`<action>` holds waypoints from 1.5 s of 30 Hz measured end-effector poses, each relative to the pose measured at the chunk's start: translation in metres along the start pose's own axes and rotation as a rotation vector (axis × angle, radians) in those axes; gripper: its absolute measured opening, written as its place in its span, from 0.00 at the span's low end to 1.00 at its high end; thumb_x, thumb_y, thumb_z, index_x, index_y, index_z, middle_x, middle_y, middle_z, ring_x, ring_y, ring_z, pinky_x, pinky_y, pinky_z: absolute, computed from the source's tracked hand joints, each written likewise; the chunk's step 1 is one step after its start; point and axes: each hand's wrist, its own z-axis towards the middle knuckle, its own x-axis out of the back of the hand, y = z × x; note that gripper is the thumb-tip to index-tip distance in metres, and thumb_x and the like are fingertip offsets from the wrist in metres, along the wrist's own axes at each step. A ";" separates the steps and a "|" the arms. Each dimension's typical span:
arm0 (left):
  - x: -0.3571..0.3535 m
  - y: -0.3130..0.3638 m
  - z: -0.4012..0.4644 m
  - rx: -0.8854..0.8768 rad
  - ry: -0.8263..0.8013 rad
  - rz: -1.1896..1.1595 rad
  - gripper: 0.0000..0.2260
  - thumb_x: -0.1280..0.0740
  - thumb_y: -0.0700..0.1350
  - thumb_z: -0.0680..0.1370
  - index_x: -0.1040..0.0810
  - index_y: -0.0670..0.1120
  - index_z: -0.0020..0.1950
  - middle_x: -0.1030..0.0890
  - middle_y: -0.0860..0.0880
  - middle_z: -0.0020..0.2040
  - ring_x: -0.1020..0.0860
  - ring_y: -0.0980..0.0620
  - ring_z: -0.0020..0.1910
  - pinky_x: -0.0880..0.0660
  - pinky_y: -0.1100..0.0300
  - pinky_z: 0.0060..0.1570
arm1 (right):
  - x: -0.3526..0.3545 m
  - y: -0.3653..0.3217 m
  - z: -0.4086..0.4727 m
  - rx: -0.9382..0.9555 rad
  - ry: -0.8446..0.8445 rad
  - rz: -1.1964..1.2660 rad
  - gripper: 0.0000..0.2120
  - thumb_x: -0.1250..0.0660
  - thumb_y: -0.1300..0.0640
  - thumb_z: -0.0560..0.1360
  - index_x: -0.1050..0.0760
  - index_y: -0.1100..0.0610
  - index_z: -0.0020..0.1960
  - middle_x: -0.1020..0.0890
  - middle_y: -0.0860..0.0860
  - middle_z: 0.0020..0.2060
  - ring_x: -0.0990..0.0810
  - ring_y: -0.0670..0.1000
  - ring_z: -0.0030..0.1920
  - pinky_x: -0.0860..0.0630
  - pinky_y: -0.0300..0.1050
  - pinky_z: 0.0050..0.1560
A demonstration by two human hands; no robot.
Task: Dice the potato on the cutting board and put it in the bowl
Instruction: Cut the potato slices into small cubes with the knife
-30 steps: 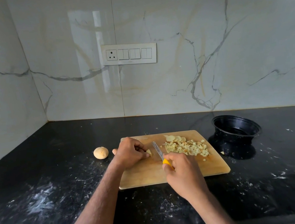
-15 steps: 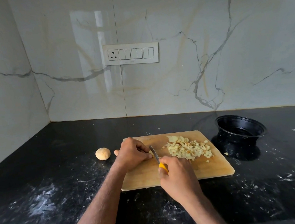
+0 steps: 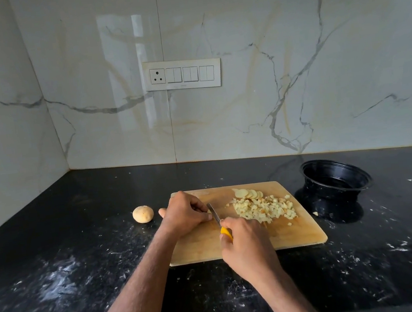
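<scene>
Nearest, the right hand (image 3: 247, 246) grips the yellow-handled knife (image 3: 219, 221), blade down on the pale wooden cutting board (image 3: 274, 238). The left hand (image 3: 184, 213) curls over a small potato piece, steadying it beside the blade. The diced potato pile (image 3: 264, 207) lies right, handy to the black plastic bowl (image 3: 336, 181). A whole round potato (image 3: 143, 214) waits on the dark surface (image 3: 83, 261).

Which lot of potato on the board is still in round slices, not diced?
The round slices fanned along the far edge of the cutting board; the diced pile nearer is all small cubes.
</scene>
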 end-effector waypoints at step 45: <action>-0.006 -0.001 -0.003 -0.147 0.006 0.023 0.19 0.24 0.38 0.72 0.21 0.65 0.47 0.23 0.56 0.49 0.27 0.55 0.49 0.29 0.38 0.61 | 0.006 0.001 0.002 0.041 -0.047 -0.132 0.14 0.33 0.59 0.78 0.20 0.52 0.63 0.15 0.48 0.51 0.18 0.48 0.45 0.26 0.34 0.37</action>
